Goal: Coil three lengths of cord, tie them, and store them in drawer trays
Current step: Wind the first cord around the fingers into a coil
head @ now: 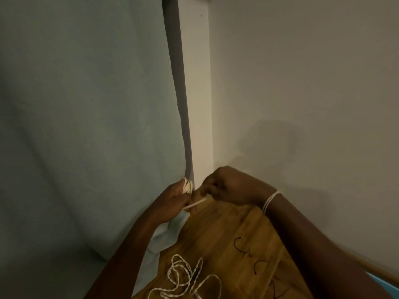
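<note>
My left hand holds a small coil of cream cord wound around its fingers, near the curtain's edge. My right hand pinches a taut strand of the same cord that runs between the two hands. More of the cream twisted cord lies in loose loops on the wooden table top below my arms. A cream band circles my right wrist. No drawer or tray is in view.
A pale blue-green curtain hangs on the left, with a white wall strip and a beige wall behind the table. Dark pen marks are drawn on the wood. The table's right edge runs diagonally.
</note>
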Demonstrator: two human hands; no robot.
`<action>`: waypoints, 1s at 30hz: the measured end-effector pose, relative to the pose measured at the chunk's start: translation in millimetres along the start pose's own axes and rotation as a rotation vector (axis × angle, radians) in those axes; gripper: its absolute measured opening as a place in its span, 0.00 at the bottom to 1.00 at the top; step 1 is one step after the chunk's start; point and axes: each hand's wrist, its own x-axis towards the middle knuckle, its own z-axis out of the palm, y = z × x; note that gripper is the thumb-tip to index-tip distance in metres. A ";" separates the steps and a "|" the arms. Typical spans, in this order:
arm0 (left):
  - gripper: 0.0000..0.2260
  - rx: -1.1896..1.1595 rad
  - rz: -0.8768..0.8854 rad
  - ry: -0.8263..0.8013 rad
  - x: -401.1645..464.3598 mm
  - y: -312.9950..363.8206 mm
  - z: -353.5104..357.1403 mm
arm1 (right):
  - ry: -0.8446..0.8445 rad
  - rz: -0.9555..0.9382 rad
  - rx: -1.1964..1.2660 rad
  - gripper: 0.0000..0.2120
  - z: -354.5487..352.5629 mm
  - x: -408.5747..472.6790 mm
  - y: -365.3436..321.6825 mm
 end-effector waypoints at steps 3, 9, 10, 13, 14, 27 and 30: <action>0.15 -0.607 0.121 -0.231 -14.4 7.0 6.8 | 0.208 0.004 0.215 0.12 -15.7 10.1 2.9; 0.16 -1.022 0.265 -0.288 -15.0 20.9 17.0 | 0.521 0.047 0.475 0.14 47.0 26.2 17.4; 0.16 -1.049 0.264 -0.270 -12.6 17.2 16.9 | 0.523 0.070 0.573 0.16 56.7 26.5 17.5; 0.16 -1.085 0.227 -0.198 -5.2 3.6 18.2 | 0.490 0.151 0.658 0.21 80.9 28.2 14.5; 0.16 -1.058 0.204 -0.158 -2.7 -0.9 20.2 | 0.494 0.174 0.632 0.22 87.6 29.7 13.4; 0.20 -0.608 -0.032 0.325 15.3 36.0 73.6 | 0.749 0.249 0.445 0.20 88.9 22.8 52.4; 0.15 -0.705 -0.099 0.245 21.9 41.3 92.6 | 0.704 0.305 0.493 0.25 89.8 9.0 73.1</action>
